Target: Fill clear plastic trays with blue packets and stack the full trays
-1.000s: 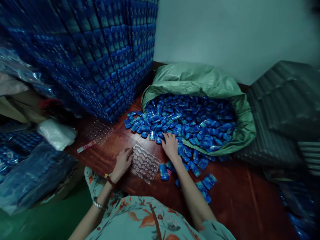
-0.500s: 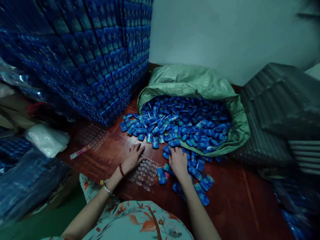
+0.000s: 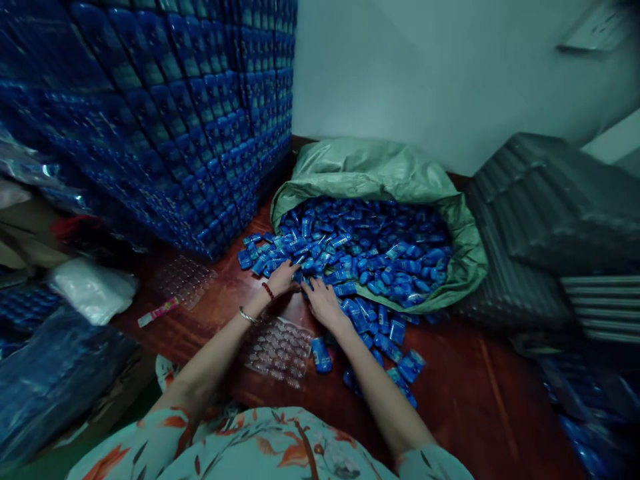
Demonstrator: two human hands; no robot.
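Observation:
My left hand (image 3: 284,279) is at the front edge of a heap of small blue packets (image 3: 370,233), its fingers curled in around a packet there. My right hand (image 3: 323,301) lies close beside it, palm down, fingers apart and reaching to the same packets. The fingertips of both hands nearly meet, and partly hide what is between them. A clear plastic sheet of moulded pockets (image 3: 277,350) lies below my forearms on the brown table. One blue packet (image 3: 321,355) rests just right of that sheet.
The heap spills from a green woven sack (image 3: 390,160) against the wall. A tall stack of blue packs (image 3: 200,120) rises at the left. Dark grey stacked trays (image 3: 565,207) stand at the right. Another clear sheet (image 3: 185,281) and a pink strip (image 3: 157,312) lie left.
Both hands have moved forward to the heap's front edge, the right one also leftward off the loose packets. More of the clear sheet is uncovered. The view has shifted slightly.

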